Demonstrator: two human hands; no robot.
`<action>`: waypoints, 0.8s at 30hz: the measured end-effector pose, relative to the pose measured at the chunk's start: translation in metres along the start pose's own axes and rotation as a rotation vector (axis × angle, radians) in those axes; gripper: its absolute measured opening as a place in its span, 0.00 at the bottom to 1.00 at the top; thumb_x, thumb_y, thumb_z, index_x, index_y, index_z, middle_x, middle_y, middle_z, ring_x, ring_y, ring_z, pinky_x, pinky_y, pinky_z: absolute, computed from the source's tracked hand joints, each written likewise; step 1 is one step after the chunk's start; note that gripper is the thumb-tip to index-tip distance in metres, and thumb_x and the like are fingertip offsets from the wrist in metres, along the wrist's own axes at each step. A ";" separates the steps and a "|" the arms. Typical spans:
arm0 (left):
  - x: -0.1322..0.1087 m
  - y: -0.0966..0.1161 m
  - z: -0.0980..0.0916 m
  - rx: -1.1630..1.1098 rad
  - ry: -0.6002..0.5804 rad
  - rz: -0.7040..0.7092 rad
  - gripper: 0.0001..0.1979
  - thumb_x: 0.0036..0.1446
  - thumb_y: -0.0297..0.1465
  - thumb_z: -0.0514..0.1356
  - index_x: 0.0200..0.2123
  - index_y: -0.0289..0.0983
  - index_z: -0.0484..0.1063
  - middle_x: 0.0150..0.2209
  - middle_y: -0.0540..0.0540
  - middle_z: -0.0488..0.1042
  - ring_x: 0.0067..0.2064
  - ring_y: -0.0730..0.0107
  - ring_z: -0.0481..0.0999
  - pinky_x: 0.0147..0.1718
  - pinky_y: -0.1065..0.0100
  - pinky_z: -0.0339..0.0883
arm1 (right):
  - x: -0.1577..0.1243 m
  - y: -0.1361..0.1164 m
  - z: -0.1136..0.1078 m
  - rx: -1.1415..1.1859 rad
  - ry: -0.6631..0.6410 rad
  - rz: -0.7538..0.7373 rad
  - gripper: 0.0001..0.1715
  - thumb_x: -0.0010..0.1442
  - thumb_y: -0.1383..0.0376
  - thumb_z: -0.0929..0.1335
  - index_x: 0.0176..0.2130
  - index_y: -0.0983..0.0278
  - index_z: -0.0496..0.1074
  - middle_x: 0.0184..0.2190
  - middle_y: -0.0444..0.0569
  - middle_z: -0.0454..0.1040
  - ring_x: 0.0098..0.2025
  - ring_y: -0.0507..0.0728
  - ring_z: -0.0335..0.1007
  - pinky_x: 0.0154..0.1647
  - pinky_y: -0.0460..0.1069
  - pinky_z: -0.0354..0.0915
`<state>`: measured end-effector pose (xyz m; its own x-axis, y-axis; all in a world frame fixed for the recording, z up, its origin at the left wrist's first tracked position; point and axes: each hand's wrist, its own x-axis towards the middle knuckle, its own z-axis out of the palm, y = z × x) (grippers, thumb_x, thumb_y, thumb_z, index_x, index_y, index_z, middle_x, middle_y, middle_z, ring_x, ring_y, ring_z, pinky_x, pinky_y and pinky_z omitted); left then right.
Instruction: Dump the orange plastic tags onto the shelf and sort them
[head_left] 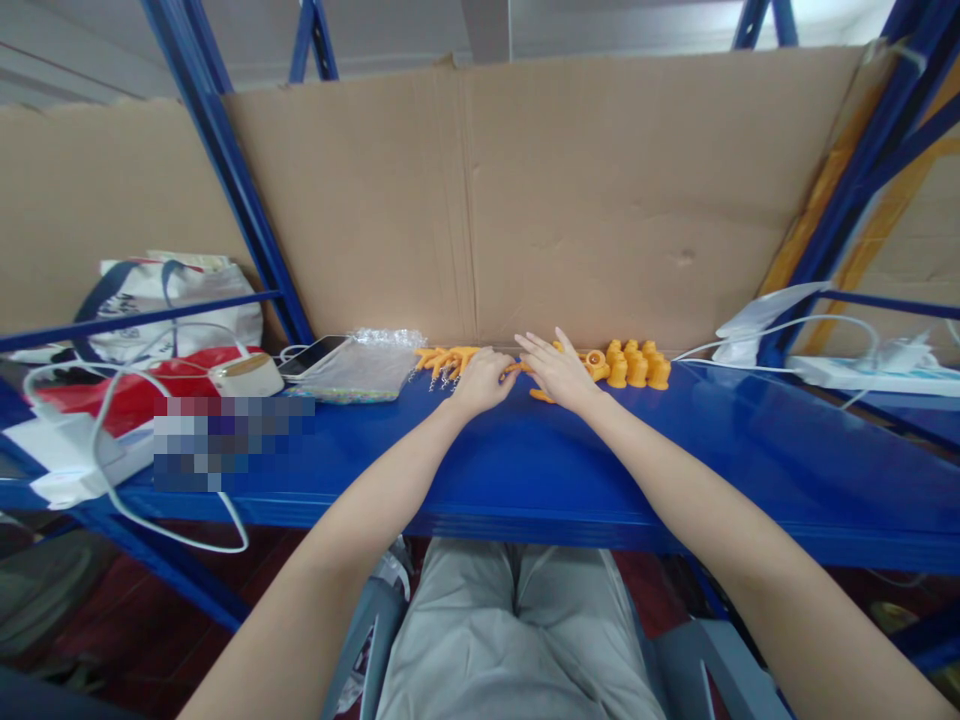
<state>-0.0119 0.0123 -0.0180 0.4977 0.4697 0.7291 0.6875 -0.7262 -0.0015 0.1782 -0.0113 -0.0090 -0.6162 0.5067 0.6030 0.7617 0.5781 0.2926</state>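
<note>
On the blue shelf (525, 460), my left hand (482, 380) has its fingers closed around the end of a small orange piece (513, 368). Close on its right, my right hand (559, 370) is spread over more orange pieces, with its fingers apart. One orange piece (541, 396) pokes out below the right palm. Orange parts with small metal chains (442, 362) lie left of my left hand. To the right of my right hand are a round orange part (596, 362) and several orange knobbed pieces (637, 365) standing in rows.
A clear plastic bag (360, 372) and a phone (319, 354) lie on the left, near a white charger (247, 375), a red bag and cables. A power strip (877, 375) is at the right. Cardboard (600, 200) stands behind the shelf.
</note>
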 end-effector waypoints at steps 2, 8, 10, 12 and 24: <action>0.000 0.000 0.000 0.018 0.002 0.008 0.08 0.61 0.30 0.57 0.31 0.38 0.75 0.33 0.42 0.80 0.38 0.58 0.78 0.48 0.55 0.69 | -0.001 0.001 0.001 -0.002 0.001 0.003 0.24 0.63 0.74 0.61 0.56 0.66 0.73 0.67 0.60 0.62 0.70 0.64 0.57 0.71 0.73 0.44; 0.000 -0.002 0.000 0.063 -0.003 0.028 0.08 0.61 0.29 0.57 0.33 0.37 0.76 0.34 0.41 0.81 0.38 0.58 0.79 0.49 0.54 0.69 | -0.002 0.005 0.006 0.008 0.002 -0.013 0.24 0.64 0.72 0.63 0.58 0.66 0.72 0.65 0.61 0.66 0.68 0.64 0.61 0.70 0.74 0.44; -0.001 -0.002 0.000 0.073 -0.007 0.033 0.08 0.61 0.29 0.57 0.33 0.37 0.76 0.34 0.41 0.81 0.38 0.58 0.79 0.50 0.54 0.69 | -0.001 0.006 0.009 0.004 0.008 -0.019 0.23 0.63 0.72 0.64 0.56 0.65 0.73 0.64 0.60 0.67 0.68 0.65 0.61 0.70 0.73 0.45; -0.001 -0.001 0.001 0.082 -0.011 0.038 0.08 0.61 0.29 0.57 0.32 0.38 0.76 0.34 0.42 0.81 0.38 0.59 0.79 0.49 0.55 0.70 | -0.001 0.007 0.012 -0.005 0.013 -0.025 0.21 0.61 0.73 0.65 0.53 0.66 0.74 0.63 0.61 0.69 0.67 0.65 0.62 0.70 0.73 0.46; 0.001 0.006 -0.001 0.091 -0.047 0.055 0.09 0.62 0.29 0.57 0.32 0.37 0.76 0.32 0.43 0.81 0.36 0.61 0.78 0.46 0.58 0.69 | 0.000 0.005 0.011 -0.054 -0.036 0.077 0.13 0.62 0.71 0.65 0.48 0.65 0.67 0.46 0.58 0.76 0.50 0.65 0.73 0.64 0.65 0.51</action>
<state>-0.0080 0.0082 -0.0170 0.5592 0.4551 0.6930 0.7022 -0.7043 -0.1041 0.1798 -0.0015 -0.0157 -0.5612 0.5719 0.5983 0.8163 0.5017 0.2861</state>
